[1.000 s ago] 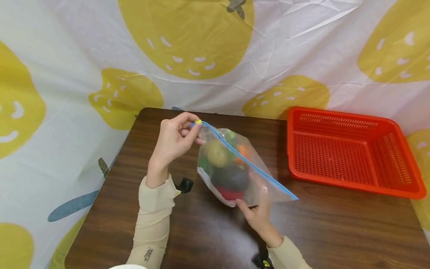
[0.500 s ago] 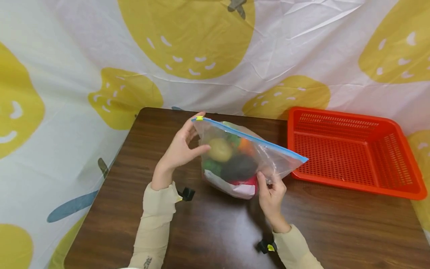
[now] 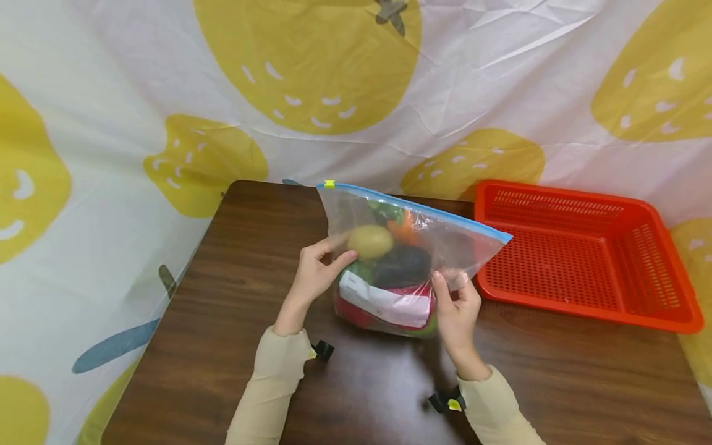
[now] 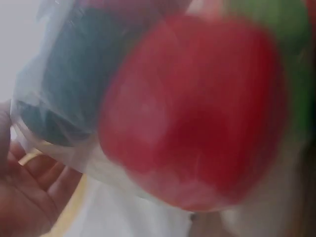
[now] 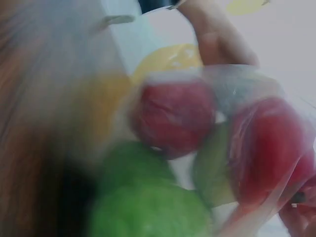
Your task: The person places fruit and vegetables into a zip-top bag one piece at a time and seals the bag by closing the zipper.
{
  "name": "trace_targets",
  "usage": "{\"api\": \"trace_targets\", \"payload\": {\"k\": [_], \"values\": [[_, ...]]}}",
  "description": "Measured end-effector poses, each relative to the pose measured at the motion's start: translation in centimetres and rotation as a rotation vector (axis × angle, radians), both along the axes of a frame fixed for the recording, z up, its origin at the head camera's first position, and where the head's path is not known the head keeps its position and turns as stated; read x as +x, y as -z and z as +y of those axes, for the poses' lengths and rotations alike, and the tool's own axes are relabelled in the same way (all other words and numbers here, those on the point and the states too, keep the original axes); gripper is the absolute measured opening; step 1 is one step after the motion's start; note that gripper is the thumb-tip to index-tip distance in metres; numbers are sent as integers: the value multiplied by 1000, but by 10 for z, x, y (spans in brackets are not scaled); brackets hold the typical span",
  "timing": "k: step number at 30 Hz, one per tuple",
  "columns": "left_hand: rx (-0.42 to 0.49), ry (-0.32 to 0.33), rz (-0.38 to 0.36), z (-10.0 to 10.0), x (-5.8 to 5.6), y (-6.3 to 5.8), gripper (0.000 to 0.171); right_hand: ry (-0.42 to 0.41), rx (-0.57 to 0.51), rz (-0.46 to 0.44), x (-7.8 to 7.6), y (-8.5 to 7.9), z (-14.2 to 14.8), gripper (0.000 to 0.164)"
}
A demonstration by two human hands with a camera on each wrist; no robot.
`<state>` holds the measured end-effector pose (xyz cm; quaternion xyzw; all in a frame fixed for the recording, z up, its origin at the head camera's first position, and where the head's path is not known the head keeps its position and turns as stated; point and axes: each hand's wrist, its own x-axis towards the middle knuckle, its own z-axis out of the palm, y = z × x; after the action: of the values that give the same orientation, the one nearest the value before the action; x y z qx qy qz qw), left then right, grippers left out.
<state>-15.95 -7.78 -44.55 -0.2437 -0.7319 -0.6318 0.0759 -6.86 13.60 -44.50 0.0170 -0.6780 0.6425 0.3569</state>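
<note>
Both hands hold a clear zip bag (image 3: 384, 272) full of fruit and vegetables, its blue zip strip along the top and a yellow slider (image 3: 330, 184) at the strip's left end. My left hand (image 3: 311, 275) pinches the bag's left side between thumb and fingers. On the right side, my right hand (image 3: 458, 309) grips the film below the strip. Through the plastic show a yellowish oval piece (image 3: 371, 241), an orange piece (image 3: 404, 227), a dark piece (image 3: 402, 267) and a white label (image 3: 384, 300). A large red rounded piece (image 4: 197, 113) fills the left wrist view.
A red perforated basket (image 3: 550, 266) stands right of the bag, with the bag's right corner overlapping it in view. The brown wooden table (image 3: 239, 272) lies beneath. A lemon-patterned cloth (image 3: 334, 148) hangs behind and at the left.
My left hand has left the slider corner and moved down to the bag's left side. My right hand has risen to grip the right side. The bag has turned and tilted upright.
</note>
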Motion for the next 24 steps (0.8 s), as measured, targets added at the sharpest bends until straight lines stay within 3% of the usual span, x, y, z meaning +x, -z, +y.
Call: {"api": "trace_targets", "payload": {"k": [4, 8, 16, 19, 24], "values": [[-141, -71, -89, -4, 10, -15, 18, -101, -72, -127, 8, -5, 6, 8], [-288, -103, -154, -8, 18, -21, 17, -158, -142, -327, 12, -11, 9, 17], [-413, -16, -423, -12, 15, -3, 37, -265, -335, -705, 4, -5, 17, 31], [-425, -11, -473, -11, 10, 2, 42, -296, -372, -771, -2, -2, 19, 32], [-446, -21, -522, -9, -1, 8, 40, -331, -332, -800, -13, 1, 23, 32]]}}
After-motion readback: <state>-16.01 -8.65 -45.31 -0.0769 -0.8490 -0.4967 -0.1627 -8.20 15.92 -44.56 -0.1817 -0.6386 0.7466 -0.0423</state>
